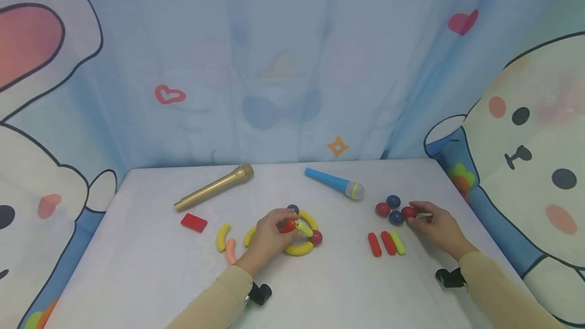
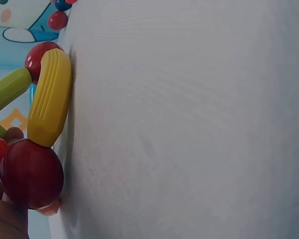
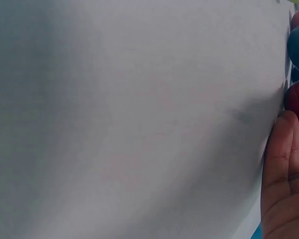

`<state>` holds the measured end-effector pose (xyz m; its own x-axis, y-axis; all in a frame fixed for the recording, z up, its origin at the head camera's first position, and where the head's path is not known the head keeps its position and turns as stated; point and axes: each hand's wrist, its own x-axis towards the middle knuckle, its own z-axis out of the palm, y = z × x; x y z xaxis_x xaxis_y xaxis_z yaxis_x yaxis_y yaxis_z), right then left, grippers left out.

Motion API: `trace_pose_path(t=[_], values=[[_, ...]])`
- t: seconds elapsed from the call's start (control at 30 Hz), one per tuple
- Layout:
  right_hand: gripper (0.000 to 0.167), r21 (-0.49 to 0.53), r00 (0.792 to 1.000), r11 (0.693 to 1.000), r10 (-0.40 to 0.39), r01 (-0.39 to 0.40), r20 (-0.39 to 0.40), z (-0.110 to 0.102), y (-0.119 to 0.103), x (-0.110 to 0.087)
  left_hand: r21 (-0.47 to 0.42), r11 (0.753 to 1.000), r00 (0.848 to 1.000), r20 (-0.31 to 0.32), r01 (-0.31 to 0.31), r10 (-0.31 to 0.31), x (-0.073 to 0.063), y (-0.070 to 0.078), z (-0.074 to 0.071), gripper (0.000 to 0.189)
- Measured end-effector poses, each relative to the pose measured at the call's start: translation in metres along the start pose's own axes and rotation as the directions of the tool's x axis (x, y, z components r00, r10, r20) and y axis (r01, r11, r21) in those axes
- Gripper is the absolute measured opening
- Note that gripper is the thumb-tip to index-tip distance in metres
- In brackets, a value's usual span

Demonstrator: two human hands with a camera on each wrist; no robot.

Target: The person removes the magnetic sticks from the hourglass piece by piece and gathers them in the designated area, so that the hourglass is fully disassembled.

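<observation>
In the head view my left hand (image 1: pixel 269 237) pinches a bright red toy piece (image 1: pixel 288 226), with a light green rod (image 1: pixel 304 228) beside it. Underneath lies a ring of yellow curved bars (image 1: pixel 299 249), joined by a red ball (image 1: pixel 315 237) and a blue ball (image 1: pixel 293 209). The left wrist view shows a dark red ball (image 2: pixel 31 174) at the end of a yellow bar (image 2: pixel 50 97), partly behind the fingers. My right hand (image 1: pixel 436 227) holds another red ball (image 1: pixel 409 212) between thumb and fingers, at the edge of a ball cluster with blue balls (image 1: pixel 396 218).
Two red rods (image 1: pixel 374 244) and a green rod (image 1: pixel 397 242) lie left of my right hand. A gold microphone (image 1: pixel 215 187) and a blue microphone (image 1: pixel 333 182) lie toward the back. Left are a red block (image 1: pixel 194 222), a yellow curved bar (image 1: pixel 222 237) and an orange one (image 1: pixel 230 251).
</observation>
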<state>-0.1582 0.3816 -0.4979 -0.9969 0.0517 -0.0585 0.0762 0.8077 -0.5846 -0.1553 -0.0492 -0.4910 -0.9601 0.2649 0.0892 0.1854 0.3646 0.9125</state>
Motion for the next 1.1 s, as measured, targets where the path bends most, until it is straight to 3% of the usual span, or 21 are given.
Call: trace_pose_path(t=[1.1], values=[[0.070, 0.014, 1.000, 1.000, 0.023, -0.023, -0.008, 0.0031, 0.0048, 0.0037, -0.030, 0.999, 1.000, 0.010, 0.030, -0.030, -0.0003, 0.0005, -0.0011, 0.039]])
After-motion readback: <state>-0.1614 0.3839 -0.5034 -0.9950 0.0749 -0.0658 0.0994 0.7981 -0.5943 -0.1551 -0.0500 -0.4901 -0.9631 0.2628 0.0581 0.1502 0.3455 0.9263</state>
